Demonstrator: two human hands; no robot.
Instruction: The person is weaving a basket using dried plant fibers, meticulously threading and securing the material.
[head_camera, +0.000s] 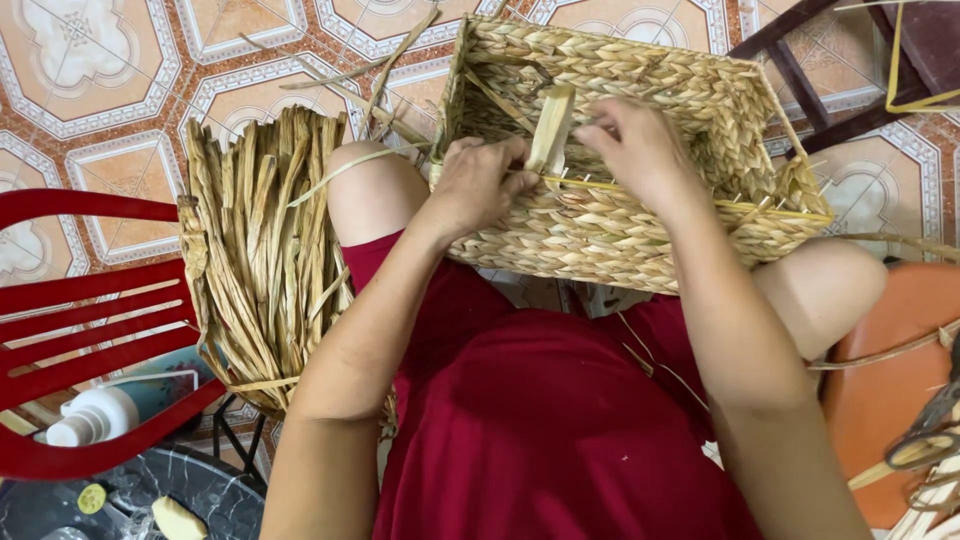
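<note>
A rectangular woven straw basket (690, 110) rests on my knees, its near rim partly woven over a thin wire frame. My left hand (478, 185) grips the near rim and pinches a flat dried straw strand (551, 128) that stands up from it. My right hand (640, 150) is closed on the same strand and the rim just to the right. Bare wire and short straw ends show along the rim toward the right corner (790, 212).
A bundle of dried straw strands (260, 250) lies over a red slatted plastic chair (90, 330) at my left. A white bottle (95, 415) sits below the chair. Loose strands lie on the patterned tile floor (100, 70). An orange stool (895, 370) stands at right, dark wooden furniture legs (800, 70) beyond.
</note>
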